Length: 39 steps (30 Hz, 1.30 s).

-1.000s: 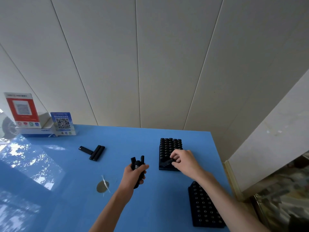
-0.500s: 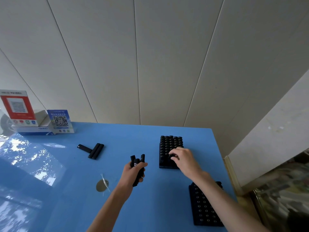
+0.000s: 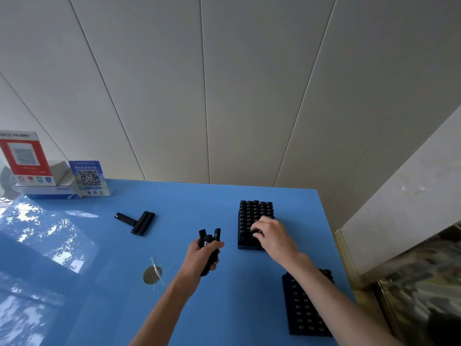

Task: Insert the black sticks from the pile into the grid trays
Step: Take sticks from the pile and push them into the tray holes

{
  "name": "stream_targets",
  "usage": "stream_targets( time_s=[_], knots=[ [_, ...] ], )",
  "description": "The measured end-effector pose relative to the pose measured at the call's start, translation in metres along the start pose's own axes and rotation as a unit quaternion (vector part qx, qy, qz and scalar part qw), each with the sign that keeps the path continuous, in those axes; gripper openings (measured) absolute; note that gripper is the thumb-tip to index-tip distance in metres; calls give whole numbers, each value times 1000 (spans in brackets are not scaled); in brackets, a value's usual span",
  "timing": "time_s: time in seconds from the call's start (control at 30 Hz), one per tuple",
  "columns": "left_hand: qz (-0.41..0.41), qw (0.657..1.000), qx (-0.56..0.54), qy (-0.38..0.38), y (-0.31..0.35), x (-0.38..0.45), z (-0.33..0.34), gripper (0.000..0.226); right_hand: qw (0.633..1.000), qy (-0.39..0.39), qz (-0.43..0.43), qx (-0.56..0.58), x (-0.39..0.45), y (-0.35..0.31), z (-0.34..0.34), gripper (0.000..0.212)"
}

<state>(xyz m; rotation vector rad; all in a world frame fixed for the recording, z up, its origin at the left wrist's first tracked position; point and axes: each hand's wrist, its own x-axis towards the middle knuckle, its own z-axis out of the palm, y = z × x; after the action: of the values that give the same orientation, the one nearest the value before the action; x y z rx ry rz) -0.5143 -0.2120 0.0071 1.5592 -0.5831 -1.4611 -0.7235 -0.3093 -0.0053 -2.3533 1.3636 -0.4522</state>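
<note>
Two black rectangular grid trays sit on the glossy blue tabletop [image 3: 119, 283], toward its right side. The nearer grid tray [image 3: 303, 310] lies close to the table's right edge, partly under the right forearm, its rows of round sockets showing pale rings. Left of it, a small round silvery patch [image 3: 151, 275] with a thin clear sliver across it marks the table surface.

Further out, the left hand [image 3: 199, 257] is curled round a bundle of black sticks [image 3: 209, 248], gripping them upright with their tips fanned above the thumb. To its right, the right hand [image 3: 272, 234] rests over the near part of the farther grid tray [image 3: 252, 216], fingers bent down with their tips at the sockets; whether they pinch a stick cannot be told, since the fingers hide what is under them. The farther tray's back rows hold sticks standing in the sockets.

Beyond and to the left, the remaining pile of black sticks [image 3: 139, 222] lies flat on the table: a couple side by side, one more crosswise just beside them.

At the far left corner stand a red QR-code sign [image 3: 23, 156], a blue QR-code sign [image 3: 88, 178] and a white and blue cardboard box [image 3: 50, 193], against the pale panelled wall [image 3: 224, 83].
</note>
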Motion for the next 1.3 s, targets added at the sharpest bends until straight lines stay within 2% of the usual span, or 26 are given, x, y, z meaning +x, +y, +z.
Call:
stream_targets(
  time_s=[0.37, 0.57, 0.83, 0.97, 1.07, 1.3],
  knots=[
    [-2, 1000, 8, -6, 2, -7, 4, 19, 999, -3, 28, 42, -7, -2, 4, 26],
    [14, 998, 54, -26, 3, -10, 5, 31, 990, 15, 59, 124, -6, -11, -10, 14],
    [54, 994, 92, -29, 9, -16, 19, 44, 960, -1, 87, 267, -13, -32, -32, 20],
    [70, 989, 126, -35, 11, -20, 26, 43, 958, -68, 53, 272, -16, -39, -42, 12],
    [72, 991, 107, -26, 12, -20, 29, 42, 957, -111, 38, 265, -17, -40, -45, 9],
    [73, 996, 45, -27, 11, -23, 25, 44, 949, -196, 75, 236, -23, -31, -44, 22]
  ],
)
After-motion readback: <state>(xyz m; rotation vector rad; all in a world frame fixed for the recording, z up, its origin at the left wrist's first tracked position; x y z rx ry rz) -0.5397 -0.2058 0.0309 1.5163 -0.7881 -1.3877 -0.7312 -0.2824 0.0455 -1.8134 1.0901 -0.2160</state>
